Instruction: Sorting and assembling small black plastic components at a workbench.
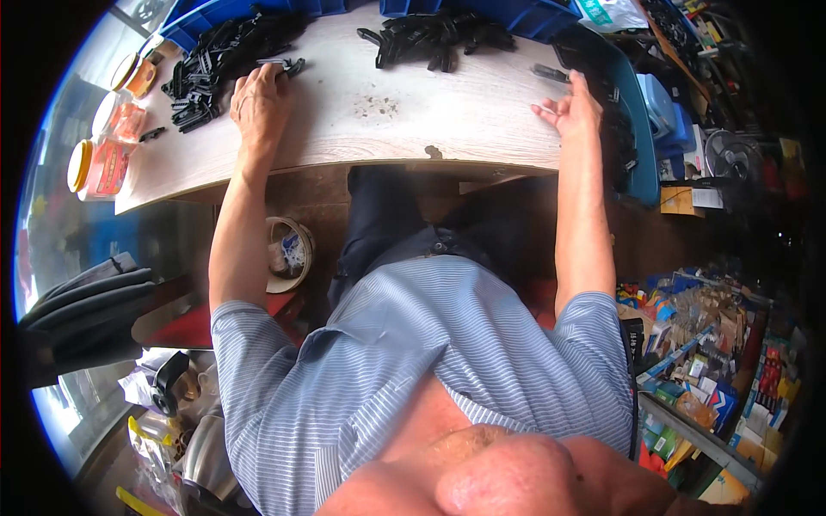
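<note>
My left hand (260,105) is at the far left of the table, fingers closed on a small black plastic part (292,65). Just beside it spreads a big pile of similar black parts (206,73). At the right edge of the table, my right hand (575,110) pinches a slim dark grey plastic piece (551,73) between thumb and index finger, its other fingers partly spread. This hand is next to a teal bin (641,129) that holds more black parts. A second heap of black parts (430,39) lies at the table's far middle.
Blue crates (245,15) line the table's far edge. Along the left side stand several clear jars (107,168) with coloured lids. One loose black part (152,134) lies near them. Below the table is a white bucket (297,249); cluttered shelves (688,421) stand at right.
</note>
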Demonstrator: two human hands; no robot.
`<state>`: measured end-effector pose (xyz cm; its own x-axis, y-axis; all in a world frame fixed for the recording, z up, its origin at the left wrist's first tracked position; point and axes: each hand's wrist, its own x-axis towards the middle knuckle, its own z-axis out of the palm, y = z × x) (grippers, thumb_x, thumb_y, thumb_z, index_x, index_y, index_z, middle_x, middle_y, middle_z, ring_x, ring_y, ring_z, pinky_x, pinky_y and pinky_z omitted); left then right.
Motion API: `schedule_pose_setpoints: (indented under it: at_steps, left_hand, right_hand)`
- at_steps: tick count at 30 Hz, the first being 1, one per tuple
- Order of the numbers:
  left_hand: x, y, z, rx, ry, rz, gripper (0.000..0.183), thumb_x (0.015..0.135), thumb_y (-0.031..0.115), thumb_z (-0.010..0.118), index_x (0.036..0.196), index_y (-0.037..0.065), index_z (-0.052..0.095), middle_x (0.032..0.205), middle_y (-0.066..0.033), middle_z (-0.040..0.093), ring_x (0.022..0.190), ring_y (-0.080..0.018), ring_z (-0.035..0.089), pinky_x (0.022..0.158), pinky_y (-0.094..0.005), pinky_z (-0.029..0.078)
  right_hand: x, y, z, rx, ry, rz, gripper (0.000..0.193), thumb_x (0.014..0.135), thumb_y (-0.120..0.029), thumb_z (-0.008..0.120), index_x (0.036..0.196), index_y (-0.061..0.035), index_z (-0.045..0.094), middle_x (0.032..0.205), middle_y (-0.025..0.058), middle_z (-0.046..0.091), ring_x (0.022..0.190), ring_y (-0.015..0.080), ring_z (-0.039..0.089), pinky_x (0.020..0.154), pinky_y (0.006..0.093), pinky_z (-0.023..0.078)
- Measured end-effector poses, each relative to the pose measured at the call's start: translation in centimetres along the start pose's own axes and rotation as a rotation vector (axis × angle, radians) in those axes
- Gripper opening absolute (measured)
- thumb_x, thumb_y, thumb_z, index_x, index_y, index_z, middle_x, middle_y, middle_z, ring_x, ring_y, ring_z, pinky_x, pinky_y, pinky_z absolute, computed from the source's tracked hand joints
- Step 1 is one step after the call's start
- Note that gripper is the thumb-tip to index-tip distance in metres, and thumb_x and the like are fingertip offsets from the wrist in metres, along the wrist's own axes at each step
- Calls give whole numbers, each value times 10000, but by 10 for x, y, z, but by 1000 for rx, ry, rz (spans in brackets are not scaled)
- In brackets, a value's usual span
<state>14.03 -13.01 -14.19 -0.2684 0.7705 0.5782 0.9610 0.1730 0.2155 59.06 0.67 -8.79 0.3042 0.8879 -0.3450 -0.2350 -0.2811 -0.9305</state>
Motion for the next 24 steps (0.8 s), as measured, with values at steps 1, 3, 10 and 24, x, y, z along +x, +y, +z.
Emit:
schedule_pose_setpoints:
  at_steps: [1, 3, 10, 24]
  left_hand:
    - [-1, 2, 0, -61, 85, 63, 107, 842, 156, 689, 947, 144, 700, 897, -76, 715, 862, -317, 656, 772, -416, 507]
    - [-4, 7, -2, -123, 100, 96, 105, 837, 133, 693, 941, 145, 701, 890, -76, 712, 852, -311, 653, 768, -412, 505]
    - [-31, 62, -10, -244, -74, 175, 62, 839, 101, 726, 895, 98, 700, 851, -65, 696, 800, -269, 647, 762, -379, 527]
    - [-39, 115, 0, -361, -143, 267, 89, 819, 144, 730, 906, 139, 711, 884, -29, 698, 871, -264, 634, 788, -379, 516]
  right_hand:
    - [5, -5, -5, 1, 5, -4, 457, 873, -316, 777, 1135, 1, 577, 507, 66, 402, 637, 306, 602, 669, 622, 610]
    - [14, -10, -13, -17, 196, -20, 436, 849, -304, 808, 1080, 5, 604, 521, 64, 415, 619, 305, 607, 647, 600, 612]
    - [-15, 12, 44, -281, -130, 12, 480, 774, -326, 878, 1060, -24, 637, 527, 39, 454, 442, 218, 570, 539, 457, 620]
    - [-23, 33, 135, -573, -152, -106, 455, 831, -266, 785, 1180, -3, 658, 850, 125, 616, 580, 210, 637, 541, 386, 626]
